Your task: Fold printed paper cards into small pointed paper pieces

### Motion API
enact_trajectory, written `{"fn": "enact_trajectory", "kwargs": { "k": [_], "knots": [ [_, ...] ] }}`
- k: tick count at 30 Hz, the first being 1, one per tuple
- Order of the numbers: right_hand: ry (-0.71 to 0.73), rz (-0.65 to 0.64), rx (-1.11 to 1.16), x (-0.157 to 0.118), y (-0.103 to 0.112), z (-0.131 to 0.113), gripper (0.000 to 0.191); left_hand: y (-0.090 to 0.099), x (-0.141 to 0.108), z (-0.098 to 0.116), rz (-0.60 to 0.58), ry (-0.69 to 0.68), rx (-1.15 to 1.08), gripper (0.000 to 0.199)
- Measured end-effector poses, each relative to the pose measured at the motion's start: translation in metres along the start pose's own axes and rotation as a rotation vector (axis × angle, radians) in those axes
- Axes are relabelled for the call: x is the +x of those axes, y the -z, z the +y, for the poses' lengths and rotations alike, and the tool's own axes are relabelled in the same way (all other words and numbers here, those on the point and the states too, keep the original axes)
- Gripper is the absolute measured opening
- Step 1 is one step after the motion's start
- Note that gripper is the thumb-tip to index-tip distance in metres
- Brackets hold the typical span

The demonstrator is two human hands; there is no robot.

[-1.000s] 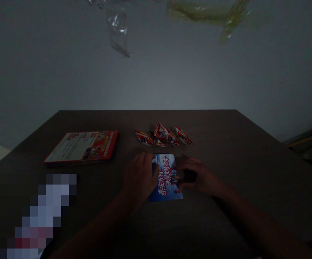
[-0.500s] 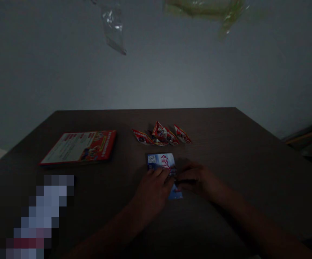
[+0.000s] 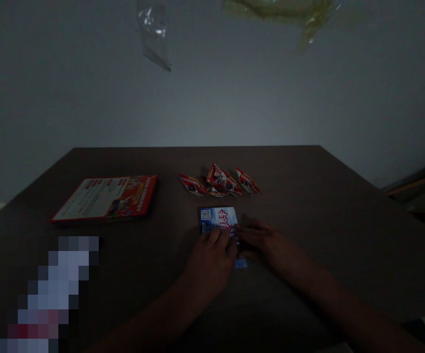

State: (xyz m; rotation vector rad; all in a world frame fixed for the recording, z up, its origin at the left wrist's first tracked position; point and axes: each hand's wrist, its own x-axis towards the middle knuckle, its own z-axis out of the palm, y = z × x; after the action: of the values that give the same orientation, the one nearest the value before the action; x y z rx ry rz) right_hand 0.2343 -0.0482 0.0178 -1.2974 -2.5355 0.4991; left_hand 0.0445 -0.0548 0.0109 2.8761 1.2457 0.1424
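Note:
A blue and white printed paper sheet [image 3: 205, 226] with a QR code and red lettering lies flat on the table before me. My left hand [image 3: 212, 252] rests on its middle, fingers laid flat and pressing down. Over the sheet's right edge reaches my right hand [image 3: 262, 242], its fingers stretched out and its thumb lower and apart. The fingertips of both hands almost meet. Between them, most of the sheet's lower part is hidden; a light blue corner [image 3: 240, 264] shows below. It is too dark to see whether anything small lies under the right fingers.
Several folded red paper pieces [image 3: 217, 179] stand behind the sheet on the dark table [image 3: 289, 176]. To the left lies a stack of red and white printed sheets [image 3: 105, 198]. A pixelated patch [image 3: 61, 279] covers something at lower left. The wall rises behind the table.
My right hand has moved slightly left over the sheet, and its fingers have straightened. The dark shape under its fingers no longer shows. The left hand stays on the sheet.

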Motion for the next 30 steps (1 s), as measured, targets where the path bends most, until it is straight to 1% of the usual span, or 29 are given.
{"fn": "enact_trajectory", "kwargs": {
  "k": [5, 8, 12, 16, 26, 30],
  "knots": [
    [-0.04, -0.022, 0.01, 0.0, 0.001, 0.001, 0.048, 0.002, 0.001, 0.0, -0.031, 0.001, -0.012, 0.029],
    [-0.046, -0.039, 0.029, 0.001, 0.003, 0.001, 0.051, 0.002, 0.001, 0.0, -0.027, 0.002, -0.009, 0.031],
    [-0.036, -0.038, 0.048, 0.003, 0.004, 0.003, 0.064, 0.002, 0.001, 0.001, -0.022, 0.003, 0.015, 0.03],
    [-0.04, -0.063, 0.03, 0.006, 0.006, 0.006, 0.077, 0.001, 0.001, 0.0, -0.024, -0.001, 0.004, 0.03],
    [-0.047, -0.127, -0.043, 0.014, 0.009, 0.01, 0.09, 0.005, 0.002, 0.001, -0.043, 0.012, -0.019, 0.03],
    [-0.061, -0.15, -0.08, 0.02, 0.01, 0.013, 0.101, 0.006, 0.002, 0.0, -0.051, 0.007, -0.034, 0.032]
  ]
}}
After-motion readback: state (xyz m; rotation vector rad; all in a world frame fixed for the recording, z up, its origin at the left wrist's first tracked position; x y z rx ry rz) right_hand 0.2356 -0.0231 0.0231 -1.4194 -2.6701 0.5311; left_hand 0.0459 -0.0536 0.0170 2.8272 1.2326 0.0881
